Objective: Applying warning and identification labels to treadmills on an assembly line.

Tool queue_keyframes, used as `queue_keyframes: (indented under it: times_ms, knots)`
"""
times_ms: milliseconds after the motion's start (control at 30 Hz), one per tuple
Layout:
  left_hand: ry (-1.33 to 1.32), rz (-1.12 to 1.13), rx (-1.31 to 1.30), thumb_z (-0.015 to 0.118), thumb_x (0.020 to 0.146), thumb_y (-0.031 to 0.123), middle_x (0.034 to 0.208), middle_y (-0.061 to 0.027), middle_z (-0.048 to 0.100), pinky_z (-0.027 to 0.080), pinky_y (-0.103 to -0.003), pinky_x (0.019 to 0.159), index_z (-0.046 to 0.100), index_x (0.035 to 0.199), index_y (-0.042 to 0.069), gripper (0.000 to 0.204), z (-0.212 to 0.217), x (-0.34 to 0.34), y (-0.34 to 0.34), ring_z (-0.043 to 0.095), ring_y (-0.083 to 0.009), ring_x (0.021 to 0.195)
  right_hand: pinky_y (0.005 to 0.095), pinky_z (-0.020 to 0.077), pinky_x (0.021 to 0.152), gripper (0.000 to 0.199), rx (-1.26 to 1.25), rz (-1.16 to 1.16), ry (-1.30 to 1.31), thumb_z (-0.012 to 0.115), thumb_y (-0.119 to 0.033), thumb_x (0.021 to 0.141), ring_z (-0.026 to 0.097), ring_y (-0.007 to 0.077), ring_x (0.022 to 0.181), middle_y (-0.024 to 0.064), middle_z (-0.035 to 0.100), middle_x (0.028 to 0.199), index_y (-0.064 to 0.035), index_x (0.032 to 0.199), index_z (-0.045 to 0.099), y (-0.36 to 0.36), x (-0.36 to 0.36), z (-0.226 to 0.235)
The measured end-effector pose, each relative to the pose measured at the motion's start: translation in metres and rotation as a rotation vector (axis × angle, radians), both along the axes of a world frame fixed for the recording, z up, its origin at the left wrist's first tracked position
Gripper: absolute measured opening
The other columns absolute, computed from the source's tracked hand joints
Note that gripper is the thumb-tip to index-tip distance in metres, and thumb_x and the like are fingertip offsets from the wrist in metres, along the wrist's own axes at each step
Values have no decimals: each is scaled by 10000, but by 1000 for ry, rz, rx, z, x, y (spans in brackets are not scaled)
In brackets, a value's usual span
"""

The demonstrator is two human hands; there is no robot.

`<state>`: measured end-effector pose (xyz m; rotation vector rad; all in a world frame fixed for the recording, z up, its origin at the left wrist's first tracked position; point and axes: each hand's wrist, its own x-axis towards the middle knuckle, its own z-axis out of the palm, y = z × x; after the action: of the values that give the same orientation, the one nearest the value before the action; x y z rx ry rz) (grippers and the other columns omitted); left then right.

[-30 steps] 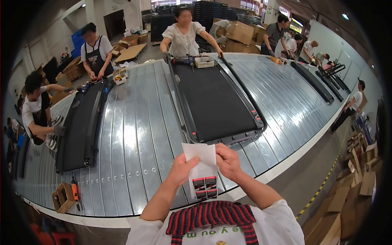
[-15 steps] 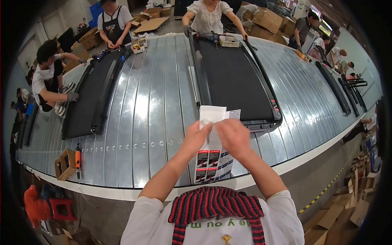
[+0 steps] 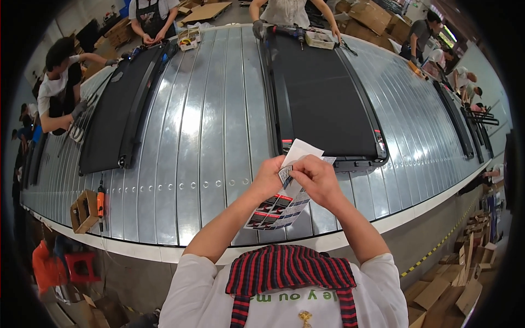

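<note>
left hand [image 3: 267,179] grips a thin white paper sheet of printed labels [image 3: 275,212] from its left side, thumb pressed on top, while the right hand [image 3: 317,179] has thumb and bent fingers drawn together on it, close beside the left. between them a small piece printed in black and white [image 3: 285,174] curls up; whether it has come free of the sheet, i cannot tell. for a clean lift, the left hand would do best to hold the backing taut and flat, with the right pinching only the very edge and pulling slowly at a low angle, so nothing creases or tears. the sheet is held above the near edge of the ribbed silver metal counter [image 3: 210,153], just nearer than a long black-belted flat machine [image 3: 322,90]. it tilts and bends: a plain white part pokes out beyond the hands on the far side, and the near part hangs down, with red-topped dark rectangles at left and rows of smaller blue-and-white print at right
</note>
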<state>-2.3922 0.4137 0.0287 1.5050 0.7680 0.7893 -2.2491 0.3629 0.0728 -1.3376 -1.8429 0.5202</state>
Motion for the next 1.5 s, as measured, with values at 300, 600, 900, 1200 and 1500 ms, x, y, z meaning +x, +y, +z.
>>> queue_keyframes:
  times_ms: [300, 600, 900, 1200, 1500]
  knots:
    - [357, -32, -119, 554, 805, 270, 710, -117, 607, 434, -321, 596, 584, 894, -14, 299, -92, -53, 38, 556, -154, 638, 169, 369, 517, 80, -508, -77, 560, 584, -94, 814, 451, 22, 573, -37, 502, 634, -36, 768, 553, 43, 45, -50]
    - [777, -170, 482, 505, 796, 194, 827, -83, 580, 424, -393, 689, 561, 842, 63, 149, -100, -20, 75, 555, -287, 805, 189, 379, 453, 157, -843, -250, 467, 571, -169, 821, 446, 53, 507, -19, 486, 603, -59, 720, 524, 153, 98, -125]
    - [826, -209, 685, 474, 766, 103, 1133, -70, 532, 370, -374, 858, 563, 874, 80, 142, -103, 9, 110, 518, -246, 988, 207, 275, 369, 123, -1018, -143, 582, 556, -131, 806, 383, 58, 428, -2, 461, 543, -39, 733, 522, 200, 88, -160]
    - [837, -250, 663, 469, 752, 90, 1149, -70, 523, 366, -373, 863, 567, 888, 77, 168, -106, 12, 124, 515, -247, 998, 215, 229, 347, 115, -1047, -185, 548, 565, -119, 782, 355, 54, 404, -4, 441, 514, -16, 743, 535, 216, 83, -162]
    - [809, -200, 735, 500, 708, 87, 1096, -37, 523, 405, -357, 763, 557, 822, 83, 127, -115, 8, 129, 535, -212, 923, 219, 215, 338, 103, -1038, -254, 608, 561, -94, 762, 343, 54, 396, -8, 428, 518, 1, 733, 533, 214, 78, -160]
